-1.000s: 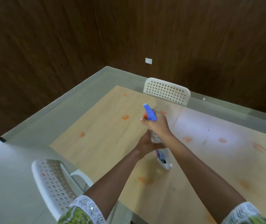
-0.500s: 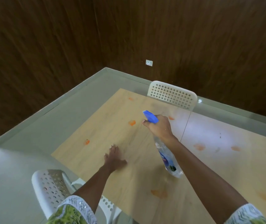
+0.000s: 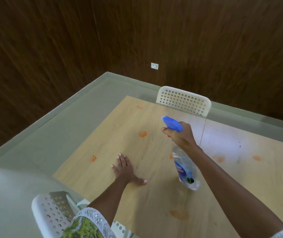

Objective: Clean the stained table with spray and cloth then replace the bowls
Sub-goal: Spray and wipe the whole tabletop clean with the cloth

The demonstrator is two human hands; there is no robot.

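Note:
A light wooden table (image 3: 154,194) carries several orange stains, one (image 3: 142,134) near the middle and one (image 3: 93,158) toward the left edge. My right hand (image 3: 180,134) grips the neck of a clear spray bottle (image 3: 186,169) with a blue trigger head, held above the table with its nozzle pointing to the far left. My left hand (image 3: 125,170) lies flat on the tabletop with fingers spread, palm down, to the left of the bottle. No cloth and no bowls are in view.
A white perforated chair (image 3: 183,100) stands at the table's far side. Another white perforated chair (image 3: 51,213) is at the near left corner. Dark wood-panelled walls meet in a corner beyond a pale green floor (image 3: 60,134). More orange stains (image 3: 219,158) mark the table's right half.
My left hand left the bottle and came down flat on the table to the left. My right hand kept the bottle, raised with the nozzle pointing far left.

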